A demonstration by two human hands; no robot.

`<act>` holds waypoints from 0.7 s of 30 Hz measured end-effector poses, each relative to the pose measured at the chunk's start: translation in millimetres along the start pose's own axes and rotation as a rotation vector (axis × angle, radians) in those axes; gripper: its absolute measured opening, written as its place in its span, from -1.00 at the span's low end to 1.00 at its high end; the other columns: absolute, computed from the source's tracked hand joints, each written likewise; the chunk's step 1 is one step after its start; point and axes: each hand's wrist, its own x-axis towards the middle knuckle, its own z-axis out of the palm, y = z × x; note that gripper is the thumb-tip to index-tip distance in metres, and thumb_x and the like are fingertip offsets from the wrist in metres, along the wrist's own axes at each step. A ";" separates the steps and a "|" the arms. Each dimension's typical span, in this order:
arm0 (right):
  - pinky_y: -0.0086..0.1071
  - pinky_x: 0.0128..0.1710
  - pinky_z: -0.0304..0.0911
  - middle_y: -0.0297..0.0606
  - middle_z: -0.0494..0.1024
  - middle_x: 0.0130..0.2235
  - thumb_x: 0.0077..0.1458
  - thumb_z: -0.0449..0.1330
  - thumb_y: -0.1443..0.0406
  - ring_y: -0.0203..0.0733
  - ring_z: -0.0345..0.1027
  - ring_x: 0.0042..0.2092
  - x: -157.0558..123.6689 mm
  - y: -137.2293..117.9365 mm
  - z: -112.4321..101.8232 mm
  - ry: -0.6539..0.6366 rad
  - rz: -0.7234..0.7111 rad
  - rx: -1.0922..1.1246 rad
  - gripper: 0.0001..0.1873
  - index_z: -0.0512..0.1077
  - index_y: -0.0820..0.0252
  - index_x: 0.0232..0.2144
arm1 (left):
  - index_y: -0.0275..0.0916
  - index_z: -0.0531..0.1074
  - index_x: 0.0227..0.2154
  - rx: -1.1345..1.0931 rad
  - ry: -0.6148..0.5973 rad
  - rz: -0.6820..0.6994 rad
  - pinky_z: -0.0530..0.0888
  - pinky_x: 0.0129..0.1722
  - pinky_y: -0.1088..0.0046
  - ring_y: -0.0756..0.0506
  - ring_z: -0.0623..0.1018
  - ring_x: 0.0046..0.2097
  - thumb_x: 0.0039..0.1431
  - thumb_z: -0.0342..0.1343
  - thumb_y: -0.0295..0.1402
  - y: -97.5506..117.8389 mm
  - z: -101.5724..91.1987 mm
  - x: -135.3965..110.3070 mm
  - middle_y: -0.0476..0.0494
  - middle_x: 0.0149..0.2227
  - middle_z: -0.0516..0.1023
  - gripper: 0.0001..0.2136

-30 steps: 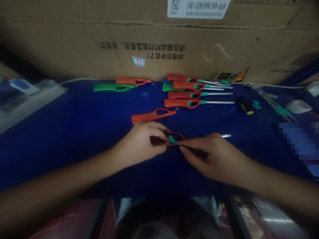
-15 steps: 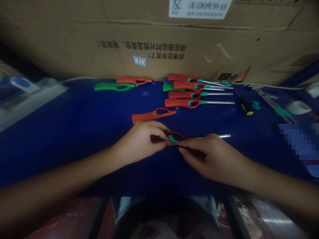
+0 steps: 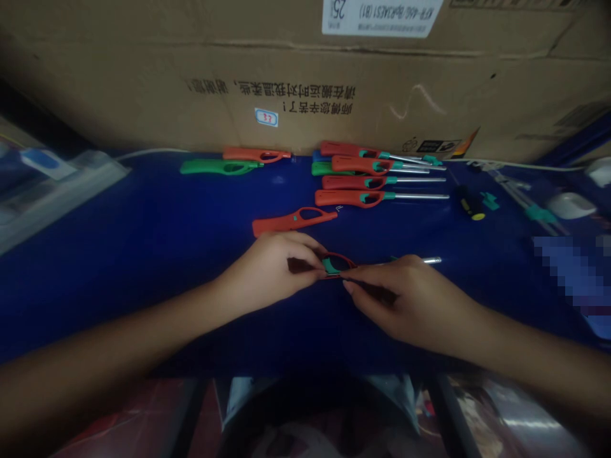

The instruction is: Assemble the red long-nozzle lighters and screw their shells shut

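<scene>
My left hand is closed around the red handle of a long-nosed gas lighter, its thumb and index finger beside the green trigger. My right hand is closed at the lighter's front half, with the index fingertip against the lower edge of the trigger loop and the thumb just below. The lighter's metal tube sticks out beyond my right knuckles. Most of the handle is hidden under my left hand. Just behind that hand lies a loose red handle shell, with a small bent wire at its tip.
Several lighters with metal tubes lie stacked at the back. Left of them are a green shell and an orange one. A black-and-yellow screwdriver and green pieces lie at right. A cardboard box walls off the back.
My right index fingertip has shifted very slightly right along the trigger loop. My left hand and the things on the table have stayed put.
</scene>
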 end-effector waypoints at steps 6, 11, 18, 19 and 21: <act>-0.44 -0.47 0.15 -0.28 0.62 -0.45 0.27 0.11 0.29 -0.34 0.42 -0.51 0.0 0.9 2.2 -0.012 -0.012 -0.009 -0.74 0.60 0.17 -0.33 | -0.19 0.65 -0.41 0.026 0.006 0.029 0.57 -0.20 0.48 -0.08 0.64 -0.16 0.10 0.26 -0.50 -0.2 -0.3 -0.3 -0.09 -0.15 0.66 -0.90; -0.45 -0.52 0.12 -0.31 0.61 -0.45 0.27 0.11 0.30 -0.38 0.37 -0.56 -0.3 0.9 1.8 0.020 -0.033 -0.015 -0.76 0.59 0.18 -0.31 | -0.18 0.64 -0.41 0.021 0.002 0.032 0.58 -0.19 0.47 -0.09 0.64 -0.14 0.10 0.26 -0.50 -0.8 -0.3 0.1 -0.09 -0.15 0.66 -0.90; -0.42 -0.40 0.28 -0.24 0.65 -0.37 0.29 0.08 0.28 -0.27 0.52 -0.43 -2.4 0.9 4.1 -0.040 -0.032 -0.045 -0.74 0.56 0.18 -0.33 | -0.21 0.64 -0.42 0.024 0.015 0.059 0.57 -0.16 0.43 -0.09 0.64 -0.15 0.11 0.27 -0.50 -2.1 0.5 -0.7 -0.12 -0.16 0.65 -0.92; -0.42 -0.39 0.29 -0.23 0.66 -0.35 0.30 0.08 0.29 -0.25 0.54 -0.41 -2.7 0.9 4.6 -0.037 -0.044 -0.052 -0.74 0.56 0.19 -0.31 | -0.20 0.64 -0.42 0.022 0.018 0.061 0.58 -0.17 0.43 -0.09 0.64 -0.16 0.11 0.26 -0.50 -2.0 0.6 -0.9 -0.11 -0.16 0.65 -0.91; -0.40 -0.36 0.32 -0.20 0.67 -0.32 0.30 0.07 0.29 -0.22 0.56 -0.37 -3.3 1.0 5.5 -0.018 -0.075 -0.069 -0.75 0.57 0.20 -0.25 | -0.20 0.64 -0.41 0.009 0.017 0.060 0.58 -0.18 0.43 -0.09 0.64 -0.17 0.11 0.26 -0.50 -1.8 0.8 -1.2 -0.10 -0.16 0.65 -0.91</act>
